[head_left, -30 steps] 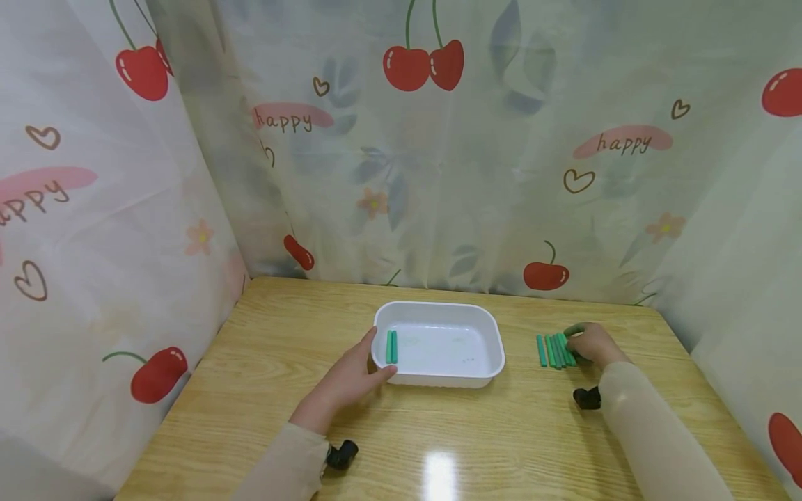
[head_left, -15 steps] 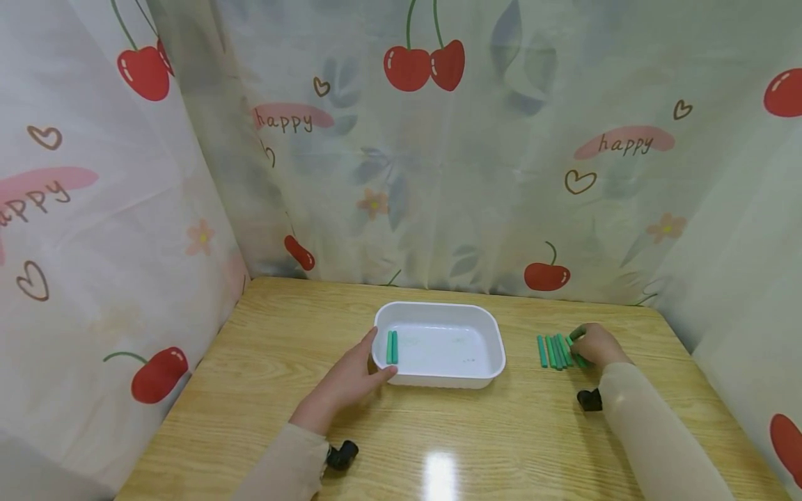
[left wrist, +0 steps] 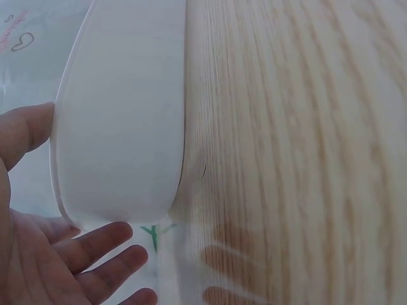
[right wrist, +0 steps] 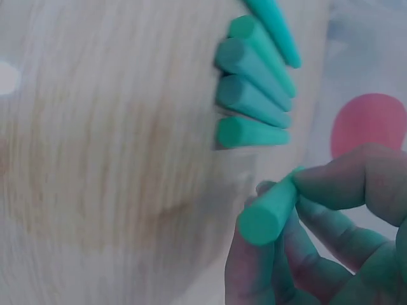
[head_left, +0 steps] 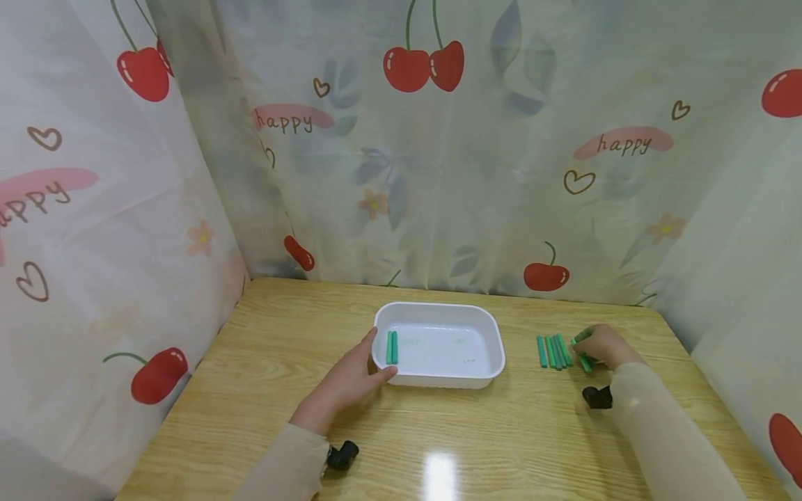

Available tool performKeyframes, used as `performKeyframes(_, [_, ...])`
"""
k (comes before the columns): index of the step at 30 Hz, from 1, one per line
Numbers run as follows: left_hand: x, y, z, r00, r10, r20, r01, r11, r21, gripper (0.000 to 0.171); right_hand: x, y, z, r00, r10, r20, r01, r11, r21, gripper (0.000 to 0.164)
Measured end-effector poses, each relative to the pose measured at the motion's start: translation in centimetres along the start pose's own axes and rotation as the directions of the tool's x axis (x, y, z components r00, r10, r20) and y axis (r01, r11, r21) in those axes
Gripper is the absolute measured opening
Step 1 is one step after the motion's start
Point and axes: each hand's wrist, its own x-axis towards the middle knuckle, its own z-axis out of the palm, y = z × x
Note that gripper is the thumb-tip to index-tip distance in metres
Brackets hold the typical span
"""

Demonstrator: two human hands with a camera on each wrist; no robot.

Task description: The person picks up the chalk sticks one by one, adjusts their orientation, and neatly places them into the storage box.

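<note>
My left hand [head_left: 347, 379] rests at the left end of a white plastic tub [head_left: 447, 381], thumb and index finger touching its rim, other fingers spread. In the left wrist view, the tub's outer wall [left wrist: 121, 114] stands on the table beside these fingers. Two green chalk sticks [head_left: 391, 347] lie side by side inside, near its left wall. My right hand [head_left: 604, 346] pinches a light green chalk stick [right wrist: 259, 223] between thumb and fingers, to the right of a row of several chalk sticks [head_left: 554, 352]. Green dust colours those right fingertips.
A wood-grain table [head_left: 489, 445] carries everything. Behind it hangs a curtain [head_left: 451, 188] printed with cherries, and another printed sheet [head_left: 113, 264] closes the left side. Small black wrist cameras sit under both sleeves.
The right hand has drawn one chalk stick away from the row, slightly to the right, and now holds it tilted. The left hand and the tub have stayed in place.
</note>
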Motion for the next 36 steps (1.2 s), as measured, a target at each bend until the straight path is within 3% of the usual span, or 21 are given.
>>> performKeyframes(5, [0.0,-0.1,0.0,1.000,0.003,0.005,-0.003,1.000,0.005,0.095,-1.0,-0.8,-0.2,1.000,0.011,0.026,-0.014,0.990,0.141,0.041])
performKeyframes(10, [0.1,-0.1,0.1,1.000,0.009,0.009,-0.009,1.000,0.004,0.095,-1.9,-1.5,-0.5,1.000,-0.013,0.021,0.009,0.982,0.186,0.050])
performKeyframes(20, [0.1,-0.2,0.1,1.000,-0.007,0.010,0.007,1.000,0.007,0.094,-3.4,-3.0,-0.9,0.998,-0.067,0.019,0.060,0.971,0.232,0.059])
performKeyframes(36, [0.1,0.0,0.0,1.000,-0.012,0.010,0.012,1.000,0.006,0.094,-5.5,-6.8,-0.7,0.978,-0.208,0.018,0.194,0.937,0.289,0.057])
